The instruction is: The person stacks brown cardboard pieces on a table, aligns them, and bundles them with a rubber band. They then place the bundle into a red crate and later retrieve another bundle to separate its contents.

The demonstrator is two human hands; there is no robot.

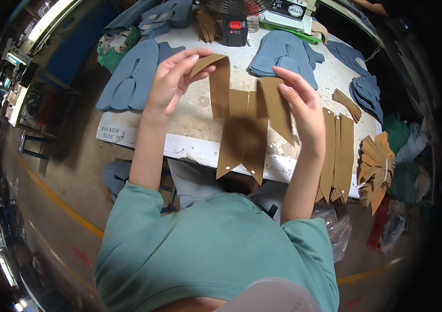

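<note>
My left hand point(171, 80) pinches the top of a brown strip point(220, 91), probably leather or suede, between thumb and fingers. The strip bends over at the fingertips and hangs down. In my right hand point(301, 101) another brown strip point(277, 109) is gripped near its upper end, curving toward me. Between the hands, two brown strips point(231, 143) lie side by side on the white table point(179, 143). Their slanted ends overhang the near edge, each with a small white mark.
More brown strips point(344, 156) lie to the right, beside a tied, fanned bundle point(377, 169). Stacks of blue-grey cut pieces point(127, 78) sit left and at the back point(283, 54). A battery-powered fan point(235, 32) stands at the far side. A green bag point(111, 57) is at back left.
</note>
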